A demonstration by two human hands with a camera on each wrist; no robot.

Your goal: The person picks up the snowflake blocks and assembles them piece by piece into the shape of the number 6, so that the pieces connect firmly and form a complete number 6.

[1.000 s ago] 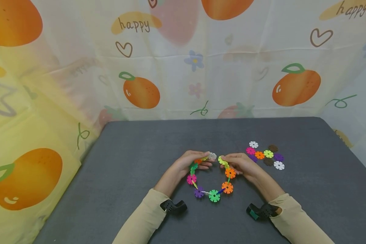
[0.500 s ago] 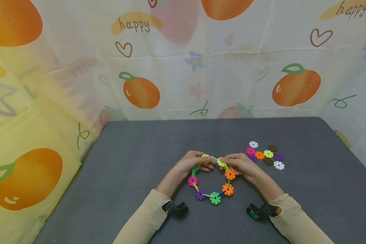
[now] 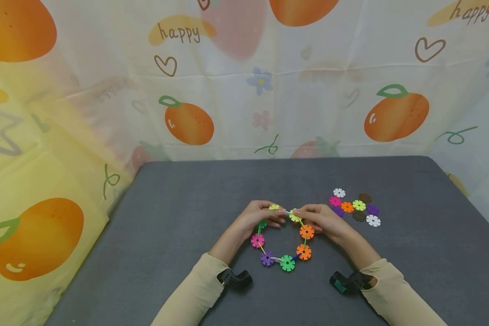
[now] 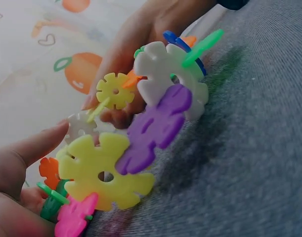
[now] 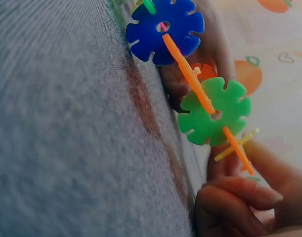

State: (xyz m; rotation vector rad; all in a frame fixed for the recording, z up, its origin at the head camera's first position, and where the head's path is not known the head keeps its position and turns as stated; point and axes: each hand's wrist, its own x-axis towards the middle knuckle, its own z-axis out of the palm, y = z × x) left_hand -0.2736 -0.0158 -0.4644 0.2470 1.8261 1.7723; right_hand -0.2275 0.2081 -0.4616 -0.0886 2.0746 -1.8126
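Observation:
A chain of colourful plastic snowflake discs is bent into a ring, with a green disc (image 3: 287, 263) at its near side. My left hand (image 3: 262, 215) pinches a white disc (image 4: 77, 129) at one end of the chain between thumb and fingers. Facing it, my right hand (image 3: 319, 217) pinches the yellow-green disc (image 3: 295, 217) at the other end. The two ends meet edge to edge between my fingertips, partly covered by them. Close up in the left wrist view hang a yellow disc (image 4: 81, 168) and a purple disc (image 4: 150, 136); the right wrist view has a blue disc (image 5: 146, 42).
On the grey table (image 3: 187, 190), right of my right hand, lies a loose group of discs, among them a white disc (image 3: 373, 221), an orange disc (image 3: 347, 207) and a brown disc (image 3: 365, 198). A printed cloth (image 3: 309, 104) hangs behind the table.
One second ago a gap parted the white disc from the yellow-green one. The left hand has since brought the white disc rightward, edge-on, against the yellow-green disc; the ring shifted slightly.

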